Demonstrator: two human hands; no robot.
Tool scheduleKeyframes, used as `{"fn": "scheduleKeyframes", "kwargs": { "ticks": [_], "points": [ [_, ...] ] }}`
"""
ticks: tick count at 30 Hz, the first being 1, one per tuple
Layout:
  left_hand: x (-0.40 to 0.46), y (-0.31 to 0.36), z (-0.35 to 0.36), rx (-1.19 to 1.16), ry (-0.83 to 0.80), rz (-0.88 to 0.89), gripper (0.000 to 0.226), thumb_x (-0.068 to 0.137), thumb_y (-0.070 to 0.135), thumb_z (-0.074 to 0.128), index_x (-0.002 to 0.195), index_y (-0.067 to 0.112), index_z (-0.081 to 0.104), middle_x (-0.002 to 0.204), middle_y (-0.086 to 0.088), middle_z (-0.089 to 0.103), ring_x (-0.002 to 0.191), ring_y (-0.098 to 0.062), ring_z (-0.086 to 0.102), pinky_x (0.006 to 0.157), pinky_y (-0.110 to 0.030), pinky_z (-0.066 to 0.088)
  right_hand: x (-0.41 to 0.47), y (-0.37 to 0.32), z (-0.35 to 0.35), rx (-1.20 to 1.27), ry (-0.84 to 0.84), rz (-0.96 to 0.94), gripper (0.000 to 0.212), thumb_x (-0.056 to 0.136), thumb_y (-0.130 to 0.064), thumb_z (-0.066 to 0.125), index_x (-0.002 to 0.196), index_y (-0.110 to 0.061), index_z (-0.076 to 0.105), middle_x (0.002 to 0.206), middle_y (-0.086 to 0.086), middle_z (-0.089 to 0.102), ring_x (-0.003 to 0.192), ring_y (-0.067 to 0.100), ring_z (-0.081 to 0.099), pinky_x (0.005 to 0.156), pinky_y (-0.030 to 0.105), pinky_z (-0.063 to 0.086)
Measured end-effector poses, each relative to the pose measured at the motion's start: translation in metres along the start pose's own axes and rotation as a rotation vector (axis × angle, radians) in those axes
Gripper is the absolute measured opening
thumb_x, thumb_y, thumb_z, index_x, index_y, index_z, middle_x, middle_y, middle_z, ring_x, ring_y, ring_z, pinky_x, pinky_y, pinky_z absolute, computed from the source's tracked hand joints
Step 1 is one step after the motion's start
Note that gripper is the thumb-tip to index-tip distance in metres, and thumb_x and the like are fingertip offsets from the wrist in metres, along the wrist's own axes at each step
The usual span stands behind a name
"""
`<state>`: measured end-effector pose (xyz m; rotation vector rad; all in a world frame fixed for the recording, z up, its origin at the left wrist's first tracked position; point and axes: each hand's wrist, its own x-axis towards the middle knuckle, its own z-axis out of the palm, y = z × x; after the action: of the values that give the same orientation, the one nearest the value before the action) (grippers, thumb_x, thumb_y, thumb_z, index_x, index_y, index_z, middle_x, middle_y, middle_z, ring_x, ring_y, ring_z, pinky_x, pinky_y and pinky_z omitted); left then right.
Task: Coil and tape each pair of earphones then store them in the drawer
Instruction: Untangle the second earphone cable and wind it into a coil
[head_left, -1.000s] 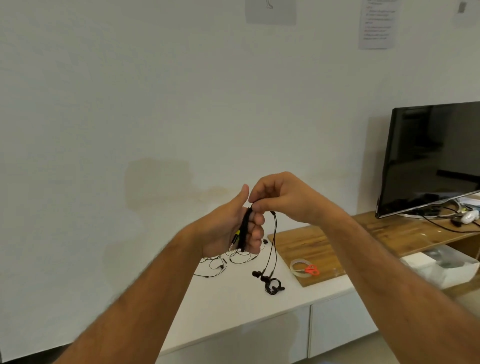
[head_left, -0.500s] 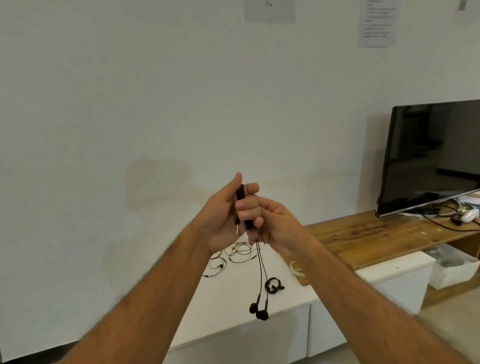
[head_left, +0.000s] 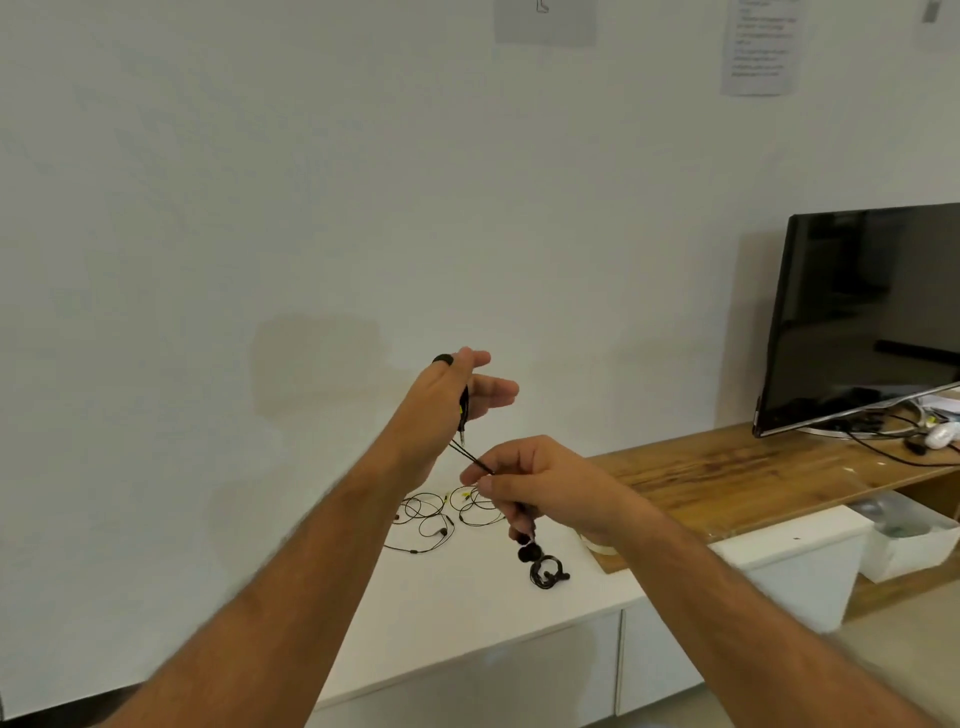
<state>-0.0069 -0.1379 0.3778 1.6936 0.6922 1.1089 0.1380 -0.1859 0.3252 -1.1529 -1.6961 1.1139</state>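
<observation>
Black earphones (head_left: 470, 453) stretch taut in midair, more loose pairs (head_left: 447, 514) lie tangled and one coiled pair (head_left: 546, 570) rests on the white bench (head_left: 467, 613).

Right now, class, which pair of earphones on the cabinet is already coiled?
The black pair nearest the right hand: a tight bundle. The others lie loose.

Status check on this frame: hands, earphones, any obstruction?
Left hand holds coiled earphone cable; right hand pinches the free end. Loose earphones wait on white cabinet. No obstruction visible.
</observation>
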Motion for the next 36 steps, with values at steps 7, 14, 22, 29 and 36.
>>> {"fn": "scheduleKeyframes", "kwargs": {
  "ticks": [7,14,22,29,36],
  "points": [
    [-0.003,-0.011,-0.004,0.244,-0.067,-0.026,0.034,0.106,0.028,0.030,0.114,0.012,0.058,0.097,-0.004,0.074,0.093,-0.011,0.070,0.096,-0.030,0.050,-0.004,-0.019,-0.007,-0.184,0.060,0.113,0.013,0.093,-0.012,0.060,0.100,-0.005,0.069,0.060,0.003,0.057,0.047,0.014,0.055,0.044,0.027,0.048],
    [-0.006,-0.030,-0.004,0.668,-0.143,0.070,0.030,0.103,0.033,0.036,0.103,0.018,0.061,0.092,0.007,0.069,0.088,-0.001,0.064,0.084,-0.027,0.049,-0.005,-0.029,-0.015,0.032,0.123,0.260,0.018,0.091,-0.006,0.054,0.106,-0.002,0.064,0.064,0.007,0.060,0.049,0.017,0.059,0.045,0.025,0.050],
    [-0.009,-0.056,0.002,0.590,-0.232,-0.140,0.050,0.102,0.050,0.027,0.068,0.021,0.049,0.063,0.007,0.048,0.055,-0.008,0.044,0.065,-0.027,0.041,0.002,-0.030,-0.019,0.473,0.191,0.342,0.019,0.097,-0.015,0.048,0.085,-0.003,0.058,0.067,0.009,0.067,0.047,0.014,0.061,0.045,0.026,0.053],
    [-0.011,-0.062,0.002,-0.142,-0.343,-0.614,0.063,0.094,0.070,0.014,0.065,0.019,0.037,0.054,0.006,0.018,0.050,-0.013,0.008,0.048,-0.024,0.031,0.003,-0.029,-0.025,0.555,0.300,0.140,0.041,0.098,-0.045,0.050,0.118,-0.010,0.044,0.083,0.018,0.072,0.058,0.025,0.067,0.052,0.034,0.056],
    [-0.005,-0.060,0.001,-0.102,-0.304,-0.842,0.044,0.096,0.034,0.031,0.054,0.022,0.038,0.047,0.009,0.018,0.035,-0.007,0.013,0.037,-0.017,0.024,0.007,-0.012,-0.027,-0.369,0.301,-0.283,0.017,0.087,-0.004,0.064,0.095,-0.018,0.069,0.098,-0.003,0.070,0.090,0.007,0.066,0.069,0.019,0.051]
  ]
}}
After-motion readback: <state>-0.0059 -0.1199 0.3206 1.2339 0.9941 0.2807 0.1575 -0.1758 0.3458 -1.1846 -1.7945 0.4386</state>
